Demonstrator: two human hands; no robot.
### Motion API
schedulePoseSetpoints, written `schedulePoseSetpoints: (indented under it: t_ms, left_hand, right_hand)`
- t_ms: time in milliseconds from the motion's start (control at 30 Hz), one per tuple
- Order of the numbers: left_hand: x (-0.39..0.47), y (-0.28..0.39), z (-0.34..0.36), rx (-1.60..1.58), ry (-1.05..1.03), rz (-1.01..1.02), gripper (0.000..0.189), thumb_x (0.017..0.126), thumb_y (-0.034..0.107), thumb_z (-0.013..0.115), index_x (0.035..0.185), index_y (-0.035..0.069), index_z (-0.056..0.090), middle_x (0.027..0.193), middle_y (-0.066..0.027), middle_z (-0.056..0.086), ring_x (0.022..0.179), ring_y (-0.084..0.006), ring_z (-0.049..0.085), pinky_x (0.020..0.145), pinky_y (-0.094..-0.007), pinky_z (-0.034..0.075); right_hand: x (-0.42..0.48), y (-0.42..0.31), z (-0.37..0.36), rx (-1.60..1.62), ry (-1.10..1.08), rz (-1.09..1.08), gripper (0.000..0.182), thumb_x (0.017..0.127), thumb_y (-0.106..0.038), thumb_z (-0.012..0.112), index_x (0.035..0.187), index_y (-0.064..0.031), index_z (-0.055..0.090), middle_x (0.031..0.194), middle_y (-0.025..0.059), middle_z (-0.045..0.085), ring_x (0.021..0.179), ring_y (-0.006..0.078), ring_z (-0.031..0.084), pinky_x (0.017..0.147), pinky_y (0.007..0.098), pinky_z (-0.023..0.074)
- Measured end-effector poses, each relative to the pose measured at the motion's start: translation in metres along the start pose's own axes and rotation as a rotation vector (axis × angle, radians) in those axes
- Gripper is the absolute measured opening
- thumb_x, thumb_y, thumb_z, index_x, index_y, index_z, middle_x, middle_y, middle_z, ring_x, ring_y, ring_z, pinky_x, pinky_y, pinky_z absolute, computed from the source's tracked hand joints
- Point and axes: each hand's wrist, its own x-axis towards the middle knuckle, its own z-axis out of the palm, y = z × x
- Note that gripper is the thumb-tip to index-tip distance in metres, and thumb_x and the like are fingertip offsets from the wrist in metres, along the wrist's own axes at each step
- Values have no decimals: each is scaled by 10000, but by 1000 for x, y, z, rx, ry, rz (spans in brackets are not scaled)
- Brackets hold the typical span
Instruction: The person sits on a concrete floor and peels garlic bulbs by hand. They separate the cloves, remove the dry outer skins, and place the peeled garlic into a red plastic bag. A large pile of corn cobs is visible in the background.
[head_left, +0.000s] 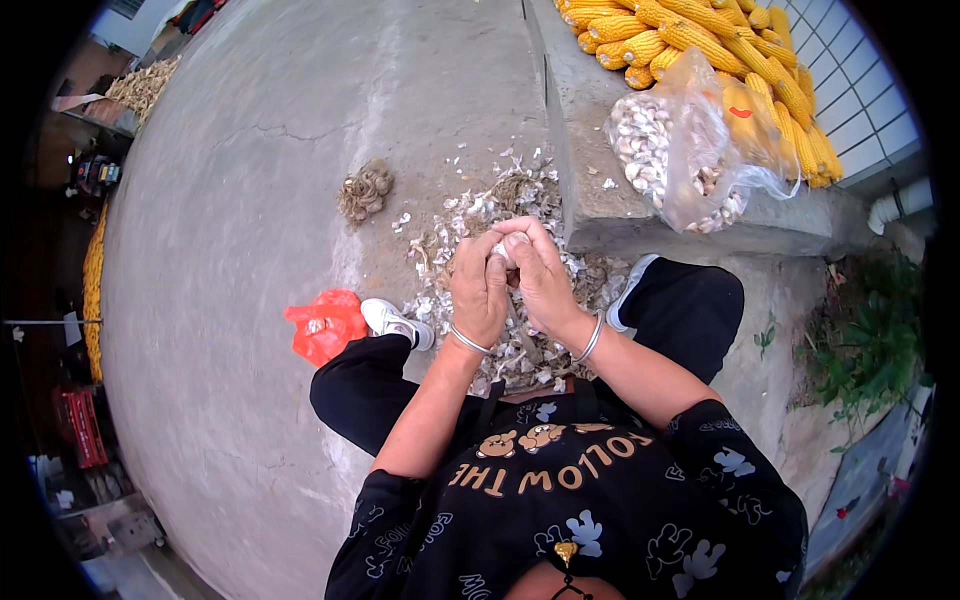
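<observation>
Between my two hands is a whitish garlic bulb (511, 252), partly covered by my fingers and thumbs. My left hand (480, 281) grips it from the left, and my right hand (541, 274) closes round it from the right. Both thumbs press near its top. Below them, garlic skins and dry stalks (517, 360) are strewn over the concrete between my feet. A bundle of garlic bulbs with dried roots (367, 191) lies on the ground ahead to the left. On the ledge at the right, a clear plastic bag (697, 142) holds many loose garlic cloves (643, 142).
A red plastic bag (326, 326) lies beside my left white shoe (394, 322). Yellow corn cobs (697, 37) are heaped on the raised concrete ledge (637, 229) against a tiled wall (847, 67). Green plants (870, 345) grow at the right, below a white pipe (900, 206).
</observation>
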Motion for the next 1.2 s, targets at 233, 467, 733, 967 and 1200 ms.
schedulePoseSetpoints:
  t_ms: [233,467,733,967,1200]
  left_hand:
    - [-6,-2,8,61,-14,-76,216,817,175,545,974,29,514,694,-81,467,562,-166,468,497,-292,381]
    - [-10,-5,28,-500,231,-335,174,912,185,378,858,68,494,637,29,459,499,-17,392,404,-166,306]
    - [10,-9,5,-340,-47,-414,208,829,70,461,1019,-10,480,694,-40,519,565,-121,528,501,-258,433]
    - [23,16,-18,263,-387,-89,325,787,136,553,1093,48,491,937,-115,526,702,-243,564,630,-343,453]
    - [21,-13,-15,43,-100,-99,123,786,33,530,905,13,558,731,-124,542,671,-271,555,603,-352,440]
  right_hand:
    - [8,19,-17,149,22,143,260,928,-263,367,913,-33,487,848,38,510,749,93,490,704,238,424]
    - [6,16,0,138,55,-85,265,924,-274,376,900,-25,463,877,74,538,827,130,536,739,260,448]
    - [34,10,-32,755,198,354,340,914,-342,370,806,-37,474,814,112,536,866,234,550,794,378,458]
    - [28,15,-34,648,34,473,285,919,-320,373,1039,-78,463,960,63,531,907,185,531,785,374,448]
    - [15,11,-28,268,-70,416,308,893,-370,423,1012,-96,498,909,27,546,815,137,525,730,285,432]
